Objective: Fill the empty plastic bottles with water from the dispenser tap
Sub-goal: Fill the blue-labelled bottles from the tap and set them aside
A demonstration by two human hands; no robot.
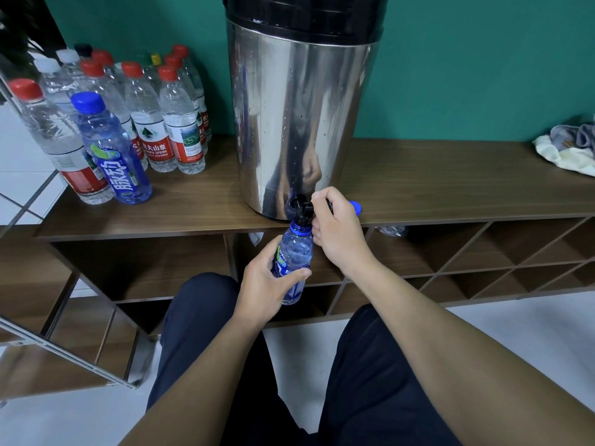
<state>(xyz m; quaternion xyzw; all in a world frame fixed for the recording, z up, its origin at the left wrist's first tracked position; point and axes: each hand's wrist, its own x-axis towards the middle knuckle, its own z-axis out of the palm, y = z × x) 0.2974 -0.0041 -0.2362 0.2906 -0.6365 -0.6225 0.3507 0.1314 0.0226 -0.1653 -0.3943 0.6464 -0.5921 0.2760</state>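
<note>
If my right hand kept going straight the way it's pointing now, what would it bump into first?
Most likely the steel dispenser: the right hand already grips the black tap at its base, so the drum wall sits just beyond. Depth is hard to judge.

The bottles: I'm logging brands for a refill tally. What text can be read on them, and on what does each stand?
"农夫山泉" and "SPRING": red label of a red-capped bottle.
"脉动": blue label of the blue-capped bottle standing at the front.
Label of the blue bottle held in the left hand: too small to read.
Other labels: blurred.
</note>
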